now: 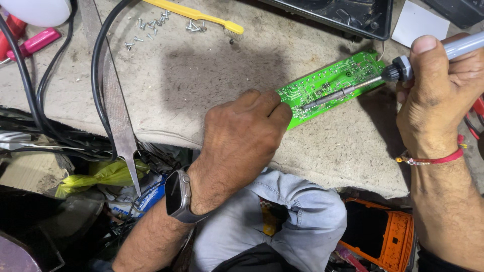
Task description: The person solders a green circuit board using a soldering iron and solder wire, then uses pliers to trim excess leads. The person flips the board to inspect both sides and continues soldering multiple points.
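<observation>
A long green circuit board (348,70) lies slanted on a worn grey mat (201,80). My left hand (242,136), with a smartwatch at the wrist, rests fist-like on the board's near left end and pins it down. My right hand (441,90), with a red thread bracelet, grips a soldering iron (398,70) by its grey handle. The iron's metal shaft lies low over the board and its tip sits near the board's left part, just beside my left fingers.
A yellow toothbrush (201,15) and several loose screws (151,25) lie at the mat's far side. Black cables (98,85) and a long metal blade (118,111) cross the left. A black tray (348,15) and a white card (418,22) sit at the top right; an orange case (390,236) is below.
</observation>
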